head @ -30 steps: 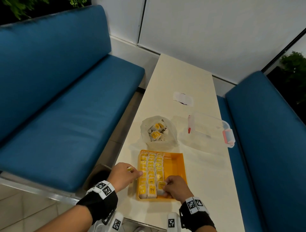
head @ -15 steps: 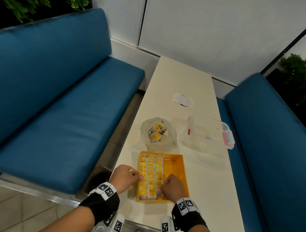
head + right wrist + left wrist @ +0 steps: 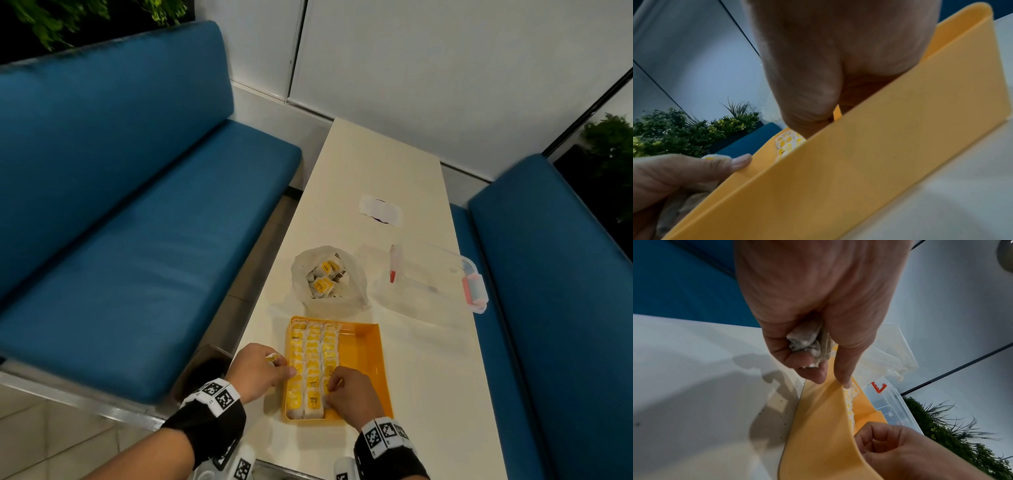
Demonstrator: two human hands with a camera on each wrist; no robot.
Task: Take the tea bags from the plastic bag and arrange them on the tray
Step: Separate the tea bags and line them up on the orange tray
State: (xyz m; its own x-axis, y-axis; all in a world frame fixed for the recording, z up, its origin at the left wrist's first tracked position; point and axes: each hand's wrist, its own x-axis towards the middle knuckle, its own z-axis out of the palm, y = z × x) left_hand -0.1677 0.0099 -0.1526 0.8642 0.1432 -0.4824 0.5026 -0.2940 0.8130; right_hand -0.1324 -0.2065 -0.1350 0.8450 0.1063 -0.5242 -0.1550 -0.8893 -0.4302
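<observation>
While the left hand (image 3: 259,371) curls around crumpled tea bags (image 3: 807,340), its index finger touching the tray's (image 3: 368,346) left rim, the right hand (image 3: 349,390) sits curled over the lower rows (image 3: 313,363) at lower centre; what it grips is hidden. Above the tray, the bag (image 3: 329,277) holds more tea bags.

Head view looks steeply down the table (image 3: 383,164); both wrist views (very close) share the orange tray (image 3: 818,426).
</observation>
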